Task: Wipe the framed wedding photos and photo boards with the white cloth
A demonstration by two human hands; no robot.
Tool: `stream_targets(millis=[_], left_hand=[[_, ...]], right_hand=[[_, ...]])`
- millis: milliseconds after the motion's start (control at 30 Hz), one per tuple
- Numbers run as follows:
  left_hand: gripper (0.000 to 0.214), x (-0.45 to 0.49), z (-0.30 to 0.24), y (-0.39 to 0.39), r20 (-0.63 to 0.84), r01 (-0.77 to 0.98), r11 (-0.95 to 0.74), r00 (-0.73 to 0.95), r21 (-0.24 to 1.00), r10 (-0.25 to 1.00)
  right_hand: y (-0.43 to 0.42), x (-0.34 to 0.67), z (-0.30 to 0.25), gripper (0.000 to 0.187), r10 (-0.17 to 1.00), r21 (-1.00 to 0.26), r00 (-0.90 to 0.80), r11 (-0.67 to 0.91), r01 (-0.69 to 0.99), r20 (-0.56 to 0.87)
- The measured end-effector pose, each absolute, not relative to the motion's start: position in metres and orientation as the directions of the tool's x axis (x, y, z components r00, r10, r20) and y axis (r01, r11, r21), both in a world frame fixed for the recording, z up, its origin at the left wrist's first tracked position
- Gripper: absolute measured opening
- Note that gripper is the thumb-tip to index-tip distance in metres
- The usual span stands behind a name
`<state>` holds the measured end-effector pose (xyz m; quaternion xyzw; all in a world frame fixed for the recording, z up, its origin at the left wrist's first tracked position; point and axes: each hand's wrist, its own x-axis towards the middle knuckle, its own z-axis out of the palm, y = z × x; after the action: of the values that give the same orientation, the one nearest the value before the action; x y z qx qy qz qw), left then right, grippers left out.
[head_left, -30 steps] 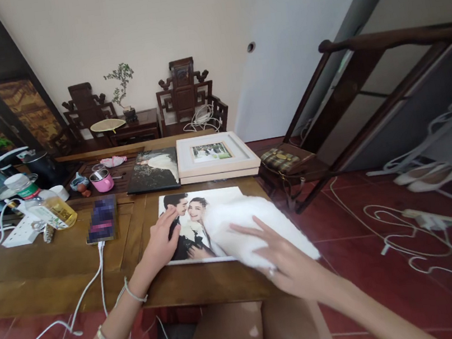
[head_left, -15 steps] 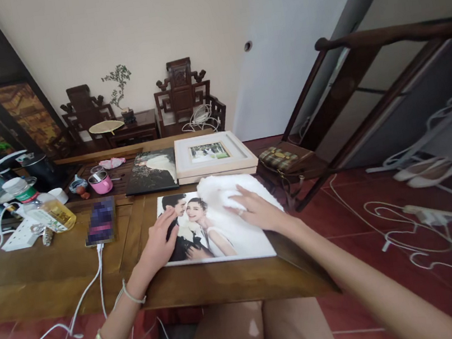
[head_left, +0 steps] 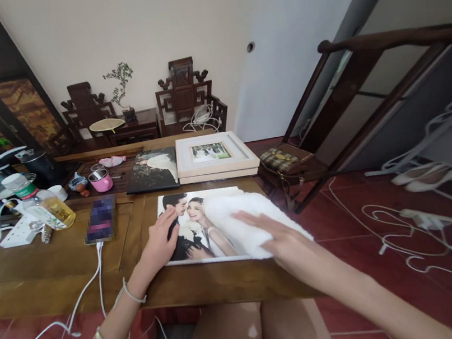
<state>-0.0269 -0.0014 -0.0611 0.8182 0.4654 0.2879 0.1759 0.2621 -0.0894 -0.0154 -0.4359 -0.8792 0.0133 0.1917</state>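
Observation:
A glossy wedding photo panel (head_left: 221,249) lies flat on the wooden table (head_left: 209,285) in front of me. On its left part rests my left hand (head_left: 163,238), open, fingers stretched over the dark suit in the picture. My right hand (head_left: 278,235) holds a fluffy white cloth (head_left: 224,215) and presses it down over the panel's right side. The cloth covers that side and hangs past the panel's right edge. Part of the right hand's grip is hidden by the hand itself and slightly blurred.
Behind the panel lie a dark photo panel (head_left: 150,172) and a light wooden frame (head_left: 229,167). To the left are a phone (head_left: 100,219) on a cable, a bottle (head_left: 56,209), a pink cup (head_left: 101,181) and a power strip (head_left: 18,231). A chair (head_left: 318,104) stands at the right.
My right hand has moved toward me and to the right, taking the white cloth over the panel's lower right corner. The left hand has stayed in place.

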Motion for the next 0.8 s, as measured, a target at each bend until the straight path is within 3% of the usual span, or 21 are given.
stream_targets(millis=[200, 433, 633, 800], left_hand=[[0.042, -0.028, -0.063, 0.000, 0.309, 0.662, -0.510, 0.406, 0.550, 0.860], [0.042, -0.027, -0.060, -0.002, 0.308, 0.663, -0.503, 0.399, 0.554, 0.864], [0.041, -0.027, -0.058, -0.002, 0.312, 0.655, -0.509, 0.403, 0.559, 0.861], [0.041, -0.027, -0.059, -0.003, 0.312, 0.655, -0.502, 0.394, 0.565, 0.864]], right_hand=[[-0.066, 0.279, 0.015, 0.041, 0.768, -0.070, -0.383, 0.482, 0.873, 0.513], [-0.022, 0.251, -0.029, 0.050, 0.837, 0.084, -0.493, 0.488, 0.869, 0.238], [0.002, 0.242, -0.034, 0.057, 0.838, 0.055, -0.499, 0.500, 0.864, 0.220], [-0.038, 0.237, -0.026, 0.055, 0.834, -0.006, -0.528, 0.536, 0.844, 0.162]])
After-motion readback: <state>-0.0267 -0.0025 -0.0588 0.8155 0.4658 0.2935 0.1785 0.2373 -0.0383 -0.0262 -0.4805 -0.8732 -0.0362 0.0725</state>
